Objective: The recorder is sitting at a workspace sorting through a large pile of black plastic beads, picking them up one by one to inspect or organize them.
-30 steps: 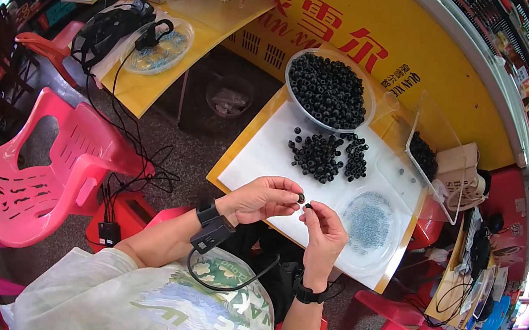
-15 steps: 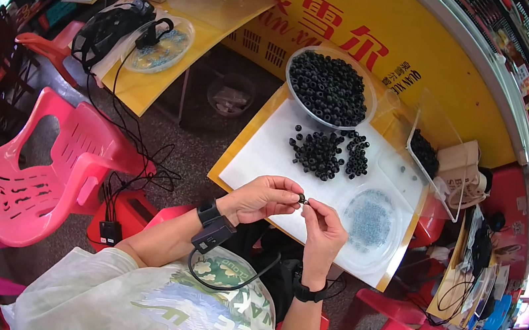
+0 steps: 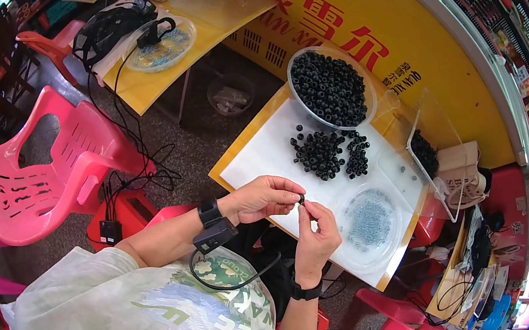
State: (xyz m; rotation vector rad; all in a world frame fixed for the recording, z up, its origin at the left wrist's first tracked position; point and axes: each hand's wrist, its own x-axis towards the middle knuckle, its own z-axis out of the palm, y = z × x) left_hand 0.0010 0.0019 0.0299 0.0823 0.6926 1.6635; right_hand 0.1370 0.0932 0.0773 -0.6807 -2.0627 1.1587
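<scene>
Over the near edge of the white-covered table my left hand (image 3: 267, 199) pinches a small black bead (image 3: 301, 199) between thumb and fingertips. My right hand (image 3: 319, 229) meets it there, thumb and forefinger pressed together at the bead. Whatever those right fingertips hold is too small to make out. Beyond my hands lies a loose heap of black beads (image 3: 319, 154), with a smaller cluster beside it. To the right of my right hand sits a shallow clear dish (image 3: 393, 252) with small pale-blue pieces (image 3: 369, 220) spread inside.
A round clear tub (image 3: 370, 115) full of black beads stands at the table's far side. On the right, a clear bin (image 3: 445, 125) leans at a tilt, black beads inside. Pink chairs (image 3: 48, 183) and black cables flank me. Another yellow table (image 3: 147, 93) stands far left.
My right hand has shifted slightly left and closer in to the bead. My left hand has stayed nearly still, keeping its pinch.
</scene>
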